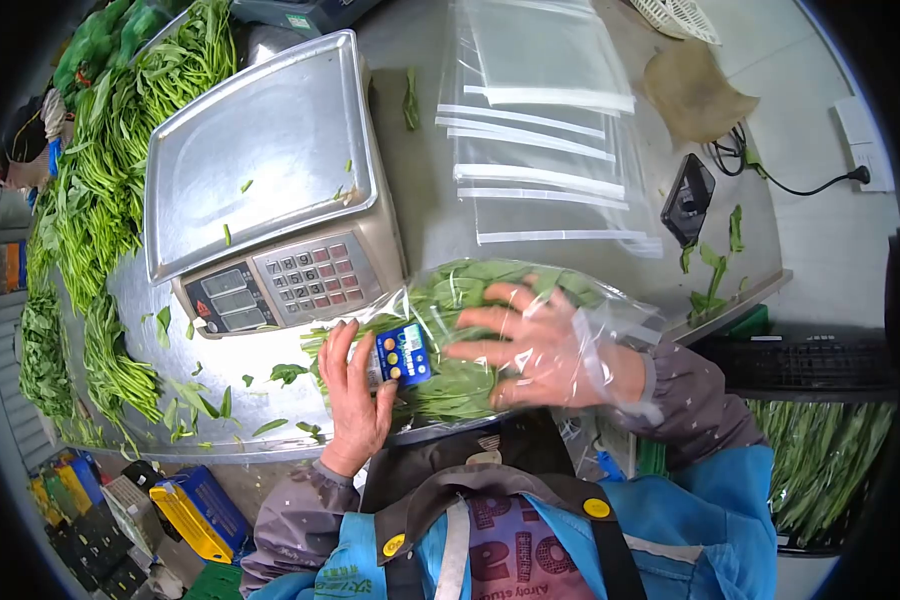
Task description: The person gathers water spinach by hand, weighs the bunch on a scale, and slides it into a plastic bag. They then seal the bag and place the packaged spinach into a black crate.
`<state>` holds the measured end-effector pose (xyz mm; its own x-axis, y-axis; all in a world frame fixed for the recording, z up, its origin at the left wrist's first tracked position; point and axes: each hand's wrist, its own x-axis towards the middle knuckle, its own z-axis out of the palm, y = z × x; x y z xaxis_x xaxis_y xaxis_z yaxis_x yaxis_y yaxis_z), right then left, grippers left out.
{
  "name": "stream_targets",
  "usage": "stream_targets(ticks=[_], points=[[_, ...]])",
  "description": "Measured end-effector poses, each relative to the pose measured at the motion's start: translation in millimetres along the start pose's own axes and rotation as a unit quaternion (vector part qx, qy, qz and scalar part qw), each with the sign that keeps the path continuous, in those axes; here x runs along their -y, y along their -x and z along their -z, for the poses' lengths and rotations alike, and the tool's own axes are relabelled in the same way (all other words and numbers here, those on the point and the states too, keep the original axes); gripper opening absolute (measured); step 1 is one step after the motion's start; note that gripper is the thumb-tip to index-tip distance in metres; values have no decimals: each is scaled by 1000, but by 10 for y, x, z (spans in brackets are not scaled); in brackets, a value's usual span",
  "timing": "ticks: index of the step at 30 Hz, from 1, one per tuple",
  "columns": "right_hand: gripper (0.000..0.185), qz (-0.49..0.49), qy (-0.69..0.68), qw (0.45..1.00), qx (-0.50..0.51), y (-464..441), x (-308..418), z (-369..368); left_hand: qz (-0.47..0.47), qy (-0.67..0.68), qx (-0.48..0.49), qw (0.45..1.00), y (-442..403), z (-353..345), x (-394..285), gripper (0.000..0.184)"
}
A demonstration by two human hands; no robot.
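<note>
In front of me on the metal table lies a clear plastic bag of leafy greens [450, 295], with a blue label [401, 355] near its left end. My right hand [542, 345] is inside the bag's open right end, with plastic around the wrist. Its fingers are spread flat over the leaves. At the stem end, my left hand [358, 395] grips the bag, thumb beside the label and fingers along the edge. Just beyond stands a weighing scale [260, 160] with a metal tray and a keypad, a few leaf scraps on it.
Loose greens [120, 180] are heaped along the left. Flat clear bags [540, 150] lie spread at the back. A phone [689, 200] rests on the right near a brown cloth [695, 90] and a black cable [800, 182]. A crate of greens [820, 460] stands lower right.
</note>
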<state>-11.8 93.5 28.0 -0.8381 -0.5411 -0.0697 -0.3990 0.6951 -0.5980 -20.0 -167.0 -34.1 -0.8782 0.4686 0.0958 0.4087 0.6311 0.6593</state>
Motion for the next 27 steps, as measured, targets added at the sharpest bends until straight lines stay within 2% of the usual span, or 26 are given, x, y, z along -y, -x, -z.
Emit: stream_targets(ticks=[2,7,9,11,12,14,16,18,19,20,22,23,25,26,27], points=[[52,24,47,998,16,-21,-7,-67,-11,-3,2,1000,0,8,-7,58],[56,53,169,984,-35,-94,-464,-432,-21,9,-5,1000,-16,15,-4,57],[57,68,163,983,-42,-149,-408,-463,-17,7,-3,1000,-1,14,8,56],[59,35,79,995,-44,-204,-225,-295,-11,7,-1,1000,15,16,11,56],[59,35,79,995,-44,-208,-178,-233,-8,8,-1,1000,6,13,17,57],[62,40,17,997,-72,-213,-107,-150,-5,4,-8,1000,12,15,35,57],[56,64,16,992,-111,-185,-138,-206,-3,-1,-13,1000,25,23,35,58],[44,104,126,966,-201,-111,-312,-368,0,2,-13,1000,18,31,20,59],[35,84,161,963,-200,-78,-284,-363,0,2,-14,1000,16,36,11,59],[35,84,162,963,-201,-87,-288,-370,0,4,-10,1000,11,38,0,59],[32,60,245,945,-208,-121,-300,-411,-1,5,-7,1000,10,32,-11,60],[32,60,245,945,-208,-151,-297,-425,0,6,-6,1000,16,28,-16,60],[30,-24,169,967,-187,-211,-291,-448,0,7,-5,1000,26,21,-20,60],[30,-24,168,967,-188,-209,-290,-456,2,10,-4,1000,32,19,-20,60],[29,-41,155,977,-137,-206,-288,-463,4,13,-2,1000,38,17,-21,60]])
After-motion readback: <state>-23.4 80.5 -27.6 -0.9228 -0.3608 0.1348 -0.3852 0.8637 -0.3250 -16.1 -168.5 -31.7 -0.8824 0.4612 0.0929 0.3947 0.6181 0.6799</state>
